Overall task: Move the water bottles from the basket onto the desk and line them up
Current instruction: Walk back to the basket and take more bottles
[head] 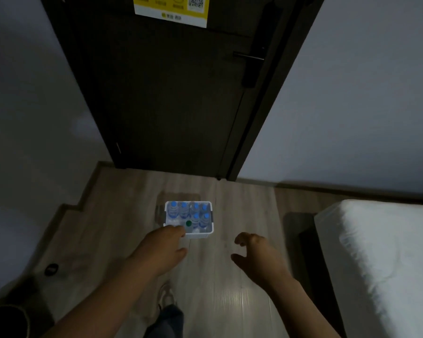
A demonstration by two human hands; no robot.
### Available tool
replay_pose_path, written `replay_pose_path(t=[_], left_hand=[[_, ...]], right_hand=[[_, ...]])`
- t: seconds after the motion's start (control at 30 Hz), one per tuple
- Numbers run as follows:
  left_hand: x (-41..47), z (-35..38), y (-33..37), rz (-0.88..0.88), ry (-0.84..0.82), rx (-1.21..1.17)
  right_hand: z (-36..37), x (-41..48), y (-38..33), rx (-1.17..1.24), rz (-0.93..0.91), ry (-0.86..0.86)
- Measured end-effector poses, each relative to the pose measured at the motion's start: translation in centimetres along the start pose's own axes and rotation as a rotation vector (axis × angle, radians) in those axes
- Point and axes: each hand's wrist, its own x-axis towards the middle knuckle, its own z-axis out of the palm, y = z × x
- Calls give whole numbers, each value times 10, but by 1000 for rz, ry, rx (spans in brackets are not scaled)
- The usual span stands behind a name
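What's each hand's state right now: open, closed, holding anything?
Left hand: open, empty, fingertips at the near left corner of the basket; contact cannot be told.
Right hand: open, fingers loosely curled, holding nothing.

Dark door ahead, yellow QR notice up top, lever handle on its right. Wood-plank floor. White bed at right. Small black round thing on floor near left wall.

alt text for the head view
A white basket of blue-capped water bottles sits on a wooden floor before a dark door. The left hand and right hand reach toward it, holding nothing; a white bed lies at right.
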Motion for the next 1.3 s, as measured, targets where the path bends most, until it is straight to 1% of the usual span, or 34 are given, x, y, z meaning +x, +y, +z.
replay_pose_path(t=[0.2, 0.43, 0.57, 0.7, 0.9, 1.03, 1.3], left_hand=[[73, -9, -30, 18, -105, 6], [138, 7, -59, -27, -187, 31], [173, 27, -76, -57, -182, 65], [211, 54, -91, -100, -163, 34], [266, 109, -116, -152, -181, -13], [301, 154, -137, -175, -163, -74], [376, 264, -194, -191, -91, -114]], right_hand=[[1, 71, -14, 13, 27, 16], [8, 136, -6, -1, 28, -67], [20, 180, 3, -6, 19, -116], [42, 224, 17, 5, 15, -144], [94, 285, 48, 33, 5, -163], [141, 324, 71, 41, -3, -174], [259, 403, 116, 101, -9, -145]])
